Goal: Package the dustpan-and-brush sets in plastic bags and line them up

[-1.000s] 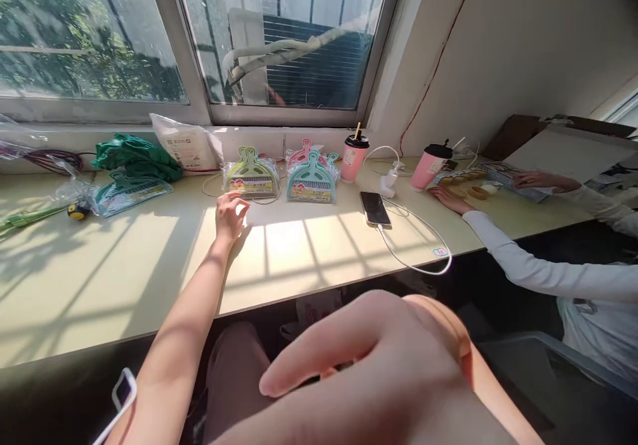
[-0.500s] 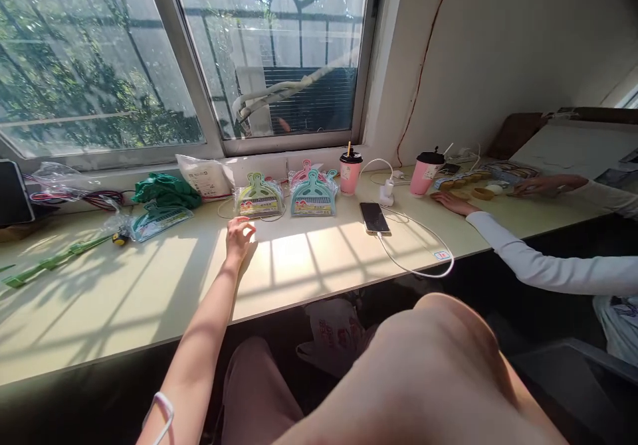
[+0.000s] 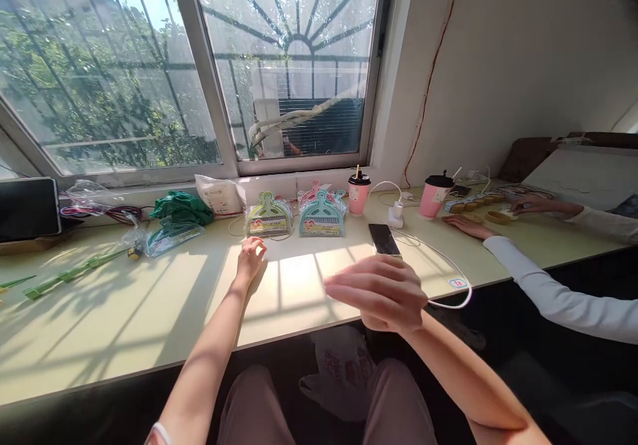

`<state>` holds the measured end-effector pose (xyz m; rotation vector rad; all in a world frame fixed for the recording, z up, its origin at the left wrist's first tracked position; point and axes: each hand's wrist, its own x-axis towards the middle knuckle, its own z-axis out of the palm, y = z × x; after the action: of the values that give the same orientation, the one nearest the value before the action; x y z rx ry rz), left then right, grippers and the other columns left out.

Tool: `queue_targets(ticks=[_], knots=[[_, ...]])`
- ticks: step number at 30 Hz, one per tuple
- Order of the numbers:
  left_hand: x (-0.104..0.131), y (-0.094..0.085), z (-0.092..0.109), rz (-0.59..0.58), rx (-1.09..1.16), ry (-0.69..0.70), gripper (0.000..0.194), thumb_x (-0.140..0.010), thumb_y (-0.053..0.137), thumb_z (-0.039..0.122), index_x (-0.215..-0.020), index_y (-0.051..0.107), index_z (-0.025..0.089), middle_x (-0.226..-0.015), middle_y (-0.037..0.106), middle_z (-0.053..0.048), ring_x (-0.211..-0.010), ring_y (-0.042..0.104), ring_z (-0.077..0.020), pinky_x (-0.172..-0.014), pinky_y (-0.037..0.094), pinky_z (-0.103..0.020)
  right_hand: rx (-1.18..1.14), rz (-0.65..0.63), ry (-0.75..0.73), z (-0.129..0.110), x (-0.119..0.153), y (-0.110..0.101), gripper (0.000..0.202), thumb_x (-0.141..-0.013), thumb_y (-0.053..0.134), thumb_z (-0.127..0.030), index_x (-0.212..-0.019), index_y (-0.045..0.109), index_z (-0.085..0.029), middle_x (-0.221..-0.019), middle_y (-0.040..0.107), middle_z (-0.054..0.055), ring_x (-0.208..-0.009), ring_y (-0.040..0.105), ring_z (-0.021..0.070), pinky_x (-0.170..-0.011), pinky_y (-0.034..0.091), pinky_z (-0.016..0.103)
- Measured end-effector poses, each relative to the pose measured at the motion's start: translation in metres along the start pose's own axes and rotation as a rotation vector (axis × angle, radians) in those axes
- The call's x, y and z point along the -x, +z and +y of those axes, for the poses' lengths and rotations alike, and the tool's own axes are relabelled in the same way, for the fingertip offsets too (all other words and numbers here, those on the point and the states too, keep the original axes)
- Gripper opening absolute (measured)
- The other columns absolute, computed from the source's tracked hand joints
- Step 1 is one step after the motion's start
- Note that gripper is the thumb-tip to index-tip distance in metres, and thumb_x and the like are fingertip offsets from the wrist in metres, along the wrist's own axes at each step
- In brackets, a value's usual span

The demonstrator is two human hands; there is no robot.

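My left hand [image 3: 250, 259] rests on the sunlit table just in front of a packaged green mini dustpan and brush set [image 3: 270, 218]. Its fingers curl loosely, with a gap showing between thumb and forefinger and nothing visible in it. My right hand [image 3: 383, 292] is raised over the table's front edge, fingers stretched out, holding nothing. Behind it lies a black phone [image 3: 383, 238], partly covered by the hand, near a white charging cable [image 3: 451, 254]. A teal dustpan and brush set [image 3: 321, 218] stands beside the green one, with a pink one [image 3: 316, 190] behind.
Two pink lidded cups [image 3: 357, 196] stand at the back, near a white charger plug [image 3: 395, 214]. Leftward lie green cloth [image 3: 182, 207], another packaged dustpan [image 3: 174, 236] and a green strip [image 3: 74, 273]. On the right, a co-worker's hands [image 3: 468, 227] are near small round items.
My right arm has swung away from close to the camera, bringing my right hand out over the table edge. My left hand stays at its spot; the view has shifted slightly.
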<state>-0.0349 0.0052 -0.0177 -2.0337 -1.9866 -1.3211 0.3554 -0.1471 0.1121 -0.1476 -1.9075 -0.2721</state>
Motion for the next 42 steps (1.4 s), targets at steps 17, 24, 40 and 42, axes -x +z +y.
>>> queue_targets(ticks=[17, 24, 40, 42], knots=[[-0.006, 0.015, -0.001, -0.099, 0.053, -0.045, 0.011, -0.089, 0.061, 0.019, -0.086, 0.057, 0.030, -0.098, 0.079, -0.010, -0.100, 0.075, -0.0333, -0.093, 0.058, -0.047, 0.043, 0.282, 1.426, 0.249, 0.111, 0.185, 0.046, -0.086, 0.073, -0.038, -0.071, 0.030, -0.038, -0.063, 0.037, -0.005, -0.079, 0.052, 0.0283, -0.083, 0.044, 0.046], [-0.007, 0.018, 0.001, -0.151, 0.179, -0.104, 0.006, -0.085, 0.066, 0.026, -0.089, 0.063, 0.027, -0.099, 0.079, -0.012, -0.102, 0.074, -0.0333, -0.103, 0.059, -0.050, 0.014, 0.184, 1.593, 0.255, 0.107, 0.185, 0.033, -0.088, 0.073, -0.025, -0.070, 0.047, -0.035, -0.068, 0.054, 0.002, -0.094, 0.062, 0.0303, -0.098, 0.048, 0.048], [-0.008, 0.014, 0.010, -0.138, 0.720, -0.452, 0.046, -0.091, 0.069, 0.068, -0.110, 0.067, 0.026, -0.135, 0.076, -0.015, -0.125, 0.070, -0.0312, -0.109, 0.056, -0.046, -0.013, 0.247, 1.493, 0.217, 0.085, 0.219, 0.035, -0.101, 0.048, -0.019, -0.121, 0.075, -0.014, -0.129, 0.081, 0.024, -0.131, 0.072, 0.0350, -0.123, 0.051, 0.055], [-0.008, 0.014, 0.012, -0.139, 0.721, -0.448, 0.047, -0.088, 0.070, 0.068, -0.107, 0.069, 0.025, -0.132, 0.076, -0.015, -0.121, 0.070, -0.0318, -0.105, 0.057, -0.047, 0.020, 0.272, 1.524, 0.224, 0.092, 0.213, 0.035, -0.102, 0.047, -0.019, -0.123, 0.075, -0.014, -0.132, 0.080, 0.024, -0.131, 0.072, 0.0342, -0.123, 0.051, 0.054]])
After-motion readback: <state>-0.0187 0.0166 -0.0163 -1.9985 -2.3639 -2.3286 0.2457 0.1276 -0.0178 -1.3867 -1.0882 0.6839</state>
